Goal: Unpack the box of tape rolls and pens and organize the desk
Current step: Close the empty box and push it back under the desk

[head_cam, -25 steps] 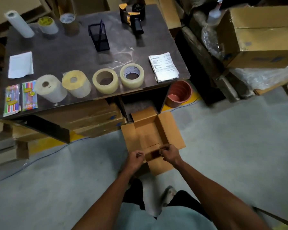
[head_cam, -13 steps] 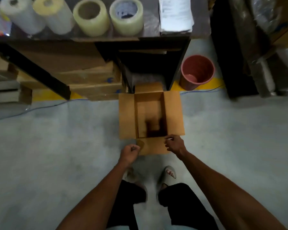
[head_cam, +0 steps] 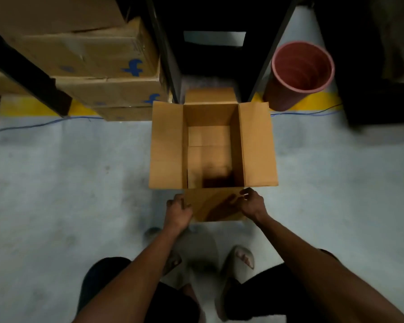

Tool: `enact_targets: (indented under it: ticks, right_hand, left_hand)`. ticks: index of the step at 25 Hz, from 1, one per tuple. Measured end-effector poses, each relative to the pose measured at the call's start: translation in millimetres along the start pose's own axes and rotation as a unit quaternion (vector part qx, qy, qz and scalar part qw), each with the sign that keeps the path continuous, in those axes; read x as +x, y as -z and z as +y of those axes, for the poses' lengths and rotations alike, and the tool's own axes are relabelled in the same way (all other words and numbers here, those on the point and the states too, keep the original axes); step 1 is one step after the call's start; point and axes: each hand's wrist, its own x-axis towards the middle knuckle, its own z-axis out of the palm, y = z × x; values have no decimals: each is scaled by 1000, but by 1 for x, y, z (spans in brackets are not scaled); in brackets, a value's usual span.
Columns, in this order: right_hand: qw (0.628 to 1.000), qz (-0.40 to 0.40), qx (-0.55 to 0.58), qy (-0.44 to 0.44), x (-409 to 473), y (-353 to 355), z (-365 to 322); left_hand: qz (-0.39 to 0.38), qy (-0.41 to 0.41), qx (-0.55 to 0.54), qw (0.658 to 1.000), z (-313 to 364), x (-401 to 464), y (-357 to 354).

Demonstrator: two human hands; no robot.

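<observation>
Cardboard box [head_cam: 167,145], one; two hands [head_cam: 214,207]

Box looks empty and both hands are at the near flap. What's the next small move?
Probably fold the near flap inward to close the box: nothing shows inside it, all four flaps lie open, and the left hand and right hand already sit at that flap's corners.

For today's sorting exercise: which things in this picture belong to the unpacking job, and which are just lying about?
Belongs to the job: open cardboard box, left hand, right hand.

Just lying about: pink bin, stacked cartons, blue cable.
</observation>
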Motion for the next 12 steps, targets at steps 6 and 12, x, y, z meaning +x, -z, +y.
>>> enact_targets:
  ticks: [6,12]
  right_hand:
    - [998,-38,-23,44,49,-6,28]
    - [988,-114,-93,45,79,17,19]
  left_hand:
    - [-90,-69,58,992,-17,50,-16]
    - [-73,-91,25,993,-24,89,1]
